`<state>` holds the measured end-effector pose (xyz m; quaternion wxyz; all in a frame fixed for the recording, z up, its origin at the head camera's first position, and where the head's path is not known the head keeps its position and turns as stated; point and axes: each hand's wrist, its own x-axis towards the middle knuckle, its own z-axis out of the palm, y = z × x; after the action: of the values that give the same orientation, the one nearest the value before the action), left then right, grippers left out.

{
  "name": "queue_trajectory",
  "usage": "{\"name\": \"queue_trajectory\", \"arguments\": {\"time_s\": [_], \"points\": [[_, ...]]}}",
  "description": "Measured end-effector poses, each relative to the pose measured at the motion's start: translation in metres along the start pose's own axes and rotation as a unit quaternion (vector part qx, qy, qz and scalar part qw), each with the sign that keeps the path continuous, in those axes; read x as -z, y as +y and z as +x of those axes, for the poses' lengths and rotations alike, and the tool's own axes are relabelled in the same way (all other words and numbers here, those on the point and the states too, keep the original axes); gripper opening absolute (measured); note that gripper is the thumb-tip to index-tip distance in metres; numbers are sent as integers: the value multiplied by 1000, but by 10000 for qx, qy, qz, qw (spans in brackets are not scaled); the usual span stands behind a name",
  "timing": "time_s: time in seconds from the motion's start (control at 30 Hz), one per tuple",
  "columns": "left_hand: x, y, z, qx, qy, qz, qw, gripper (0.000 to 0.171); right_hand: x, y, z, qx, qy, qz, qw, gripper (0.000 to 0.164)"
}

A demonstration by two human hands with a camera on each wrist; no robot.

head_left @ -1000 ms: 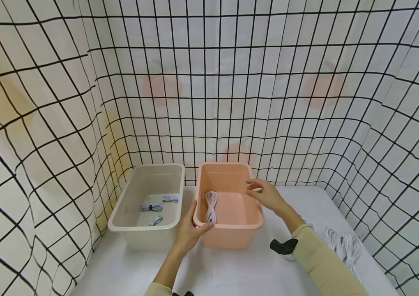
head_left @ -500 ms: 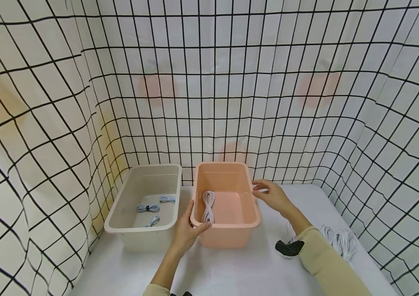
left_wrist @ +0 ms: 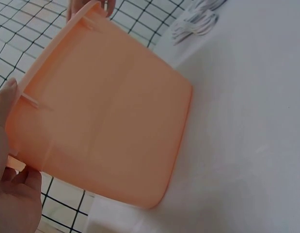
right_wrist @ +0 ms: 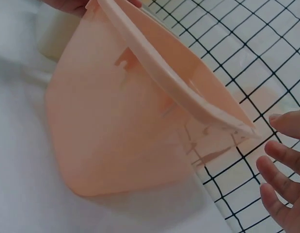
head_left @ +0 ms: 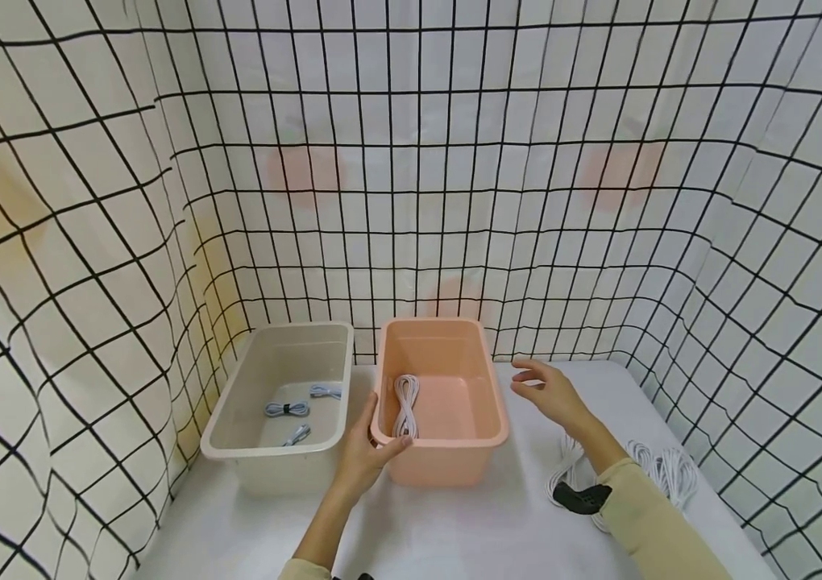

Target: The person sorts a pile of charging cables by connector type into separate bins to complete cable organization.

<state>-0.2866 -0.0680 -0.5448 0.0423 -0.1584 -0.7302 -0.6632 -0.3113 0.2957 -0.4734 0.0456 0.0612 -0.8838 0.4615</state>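
Observation:
An orange plastic bin (head_left: 449,463) stands on the white table, with a bundled white cable (head_left: 406,405) lying along its left side inside. My left hand (head_left: 363,457) grips the rim at the bin's front left corner, the thumb over the top edge. In the left wrist view, that hand's fingers (left_wrist: 28,179) curl under the rim. To the right of the bin, my right hand (head_left: 552,395) hovers with nothing in it, its fingers slightly bent. A gap separates it from the bin's rim (right_wrist: 188,104) in the right wrist view.
Left of the orange bin is a beige bin (head_left: 276,463) holding bundled light-blue cables (head_left: 286,409). White cable bundles (head_left: 665,471) lie at the table's right, partly behind my right forearm. Black netting (head_left: 447,193) before pale cloth surrounds the back and sides.
My right hand has moved rightward, from over the orange bin's right rim to beside it. The left hand keeps its grip on the rim. The whole view has shifted slightly.

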Motion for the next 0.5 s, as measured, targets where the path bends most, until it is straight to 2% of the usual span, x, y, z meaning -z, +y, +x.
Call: {"name": "queue_trajectory", "arguments": {"time_s": [0.23,0.33,0.5], "points": [[0,0,-1,-59,-6,-20,10000,106,0,19,-11,-295,124,120,9994,51],[-1,0,-1,-67,-29,51,10000,106,0,28,-17,-301,180,116,9993,49],[-1,1,-1,24,-113,-215,9997,105,1,42,-27,-495,259,204,9982,48]]}}
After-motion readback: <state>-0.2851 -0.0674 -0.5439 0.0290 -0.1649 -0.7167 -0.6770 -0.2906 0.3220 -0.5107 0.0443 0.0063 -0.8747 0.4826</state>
